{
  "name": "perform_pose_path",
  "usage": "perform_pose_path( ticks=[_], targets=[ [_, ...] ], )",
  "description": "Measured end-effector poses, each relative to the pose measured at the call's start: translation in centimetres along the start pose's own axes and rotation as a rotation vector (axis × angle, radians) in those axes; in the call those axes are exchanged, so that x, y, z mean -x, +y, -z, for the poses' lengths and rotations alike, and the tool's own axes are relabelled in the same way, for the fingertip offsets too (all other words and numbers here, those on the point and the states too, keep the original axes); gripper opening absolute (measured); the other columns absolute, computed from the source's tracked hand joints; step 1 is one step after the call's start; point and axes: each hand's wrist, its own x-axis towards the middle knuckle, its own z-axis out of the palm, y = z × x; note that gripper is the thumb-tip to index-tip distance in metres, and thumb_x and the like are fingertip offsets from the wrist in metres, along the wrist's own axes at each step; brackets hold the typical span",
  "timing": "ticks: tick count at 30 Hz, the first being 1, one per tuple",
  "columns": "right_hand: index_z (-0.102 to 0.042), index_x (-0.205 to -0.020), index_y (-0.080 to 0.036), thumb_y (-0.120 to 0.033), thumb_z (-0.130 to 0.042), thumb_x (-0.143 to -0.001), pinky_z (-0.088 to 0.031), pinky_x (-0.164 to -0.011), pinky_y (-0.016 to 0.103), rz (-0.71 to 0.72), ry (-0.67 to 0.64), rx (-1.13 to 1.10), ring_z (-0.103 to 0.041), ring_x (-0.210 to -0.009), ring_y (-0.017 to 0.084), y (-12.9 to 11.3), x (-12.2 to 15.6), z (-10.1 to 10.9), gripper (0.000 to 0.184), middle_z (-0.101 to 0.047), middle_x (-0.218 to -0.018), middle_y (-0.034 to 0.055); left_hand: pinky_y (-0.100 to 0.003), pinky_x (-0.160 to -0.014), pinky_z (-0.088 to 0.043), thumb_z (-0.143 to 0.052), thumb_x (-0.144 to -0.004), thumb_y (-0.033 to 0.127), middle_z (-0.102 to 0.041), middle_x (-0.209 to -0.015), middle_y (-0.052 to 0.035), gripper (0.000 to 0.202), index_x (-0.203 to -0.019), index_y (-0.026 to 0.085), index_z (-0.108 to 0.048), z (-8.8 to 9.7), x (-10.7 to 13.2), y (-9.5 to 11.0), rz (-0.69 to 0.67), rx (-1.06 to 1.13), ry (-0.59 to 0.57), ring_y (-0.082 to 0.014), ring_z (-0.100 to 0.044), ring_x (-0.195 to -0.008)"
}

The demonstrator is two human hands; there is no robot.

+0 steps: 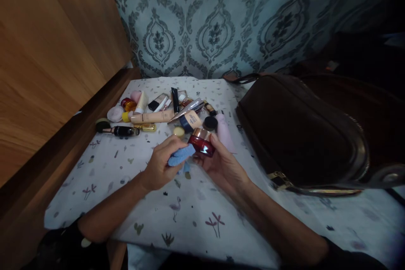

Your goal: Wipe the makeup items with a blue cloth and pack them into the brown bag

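My left hand [160, 163] is closed on a folded blue cloth or sponge [181, 155], whose tip reaches the side of a jar. That dark red cosmetic jar [201, 145], with a shiny rose-gold upper part, sits tilted in the fingers of my right hand [224, 162]. Just behind the jar are a black round cap [210, 123], a foundation bottle with a dark blue lid [191, 121] and a pale pink tube [225, 133]. A small round yellowish pot [179, 131] lies near my left fingers.
Several cosmetics lie heaped toward the back left, among them a long beige tube [152, 117], a black tube [175, 100] and a black mascara-like stick [125, 131]. A large dark brown bag [294, 130] stands at the right. Wooden furniture [57, 46] borders the left of the patterned cloth [133, 209].
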Motion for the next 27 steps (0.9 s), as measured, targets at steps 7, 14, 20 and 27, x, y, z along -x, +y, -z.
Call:
perform_pose_path(
  ticks=[7, 14, 20, 27],
  targets=[
    [-0.072, -0.091, -0.022, -0.064, -0.081, -0.068, -0.05, -0.063, 0.026, -0.038, -0.02, 0.079, -0.061, -0.067, 0.014, 0.44, 0.26, 0.04, 0.049, -0.075, -0.086, 0.0008, -0.027, -0.064, -0.043, -0.057, -0.096, 0.033, -0.055, -0.077, -0.0007, 0.016, -0.09, 0.018, -0.058, 0.23, -0.18, 0.49, 0.247, 0.175, -0.008, -0.0133, -0.05, -0.068],
    [-0.067, -0.101, -0.025, -0.061, -0.071, -0.079, -0.047, -0.054, 0.027, -0.049, -0.099, 0.111, -0.058, -0.058, 0.013, 0.12, 0.21, -0.01, 0.042, -0.072, -0.085, -0.0002, -0.024, -0.056, -0.041, -0.059, -0.093, 0.042, -0.051, -0.07, 0.0012, 0.024, -0.086, 0.019, -0.059, 0.48, -0.3, 0.49, 0.386, 0.226, 0.082, -0.0125, -0.046, -0.062],
    [-0.064, -0.111, -0.022, -0.057, -0.076, -0.076, -0.044, -0.05, 0.026, 0.061, -0.056, 0.303, -0.06, -0.057, 0.014, 0.45, 0.39, 0.01, 0.052, -0.068, -0.079, 0.0003, -0.028, -0.068, -0.047, -0.06, -0.093, 0.034, -0.058, -0.08, -0.0012, 0.017, -0.089, 0.018, -0.063, 0.76, -0.67, 0.33, 0.27, 0.131, 0.165, -0.0157, -0.055, -0.074],
    [-0.055, -0.115, -0.024, -0.058, -0.079, -0.073, -0.043, -0.047, 0.026, 0.13, -0.037, 0.453, -0.064, -0.053, 0.016, 0.39, 0.59, 0.14, 0.06, -0.067, -0.076, -0.0019, -0.033, -0.078, -0.05, -0.061, -0.091, 0.021, -0.06, -0.096, -0.0052, 0.015, -0.105, 0.02, -0.069, 0.91, -0.58, -0.04, 0.037, 0.035, 0.088, -0.0182, -0.059, -0.087]
  ],
)
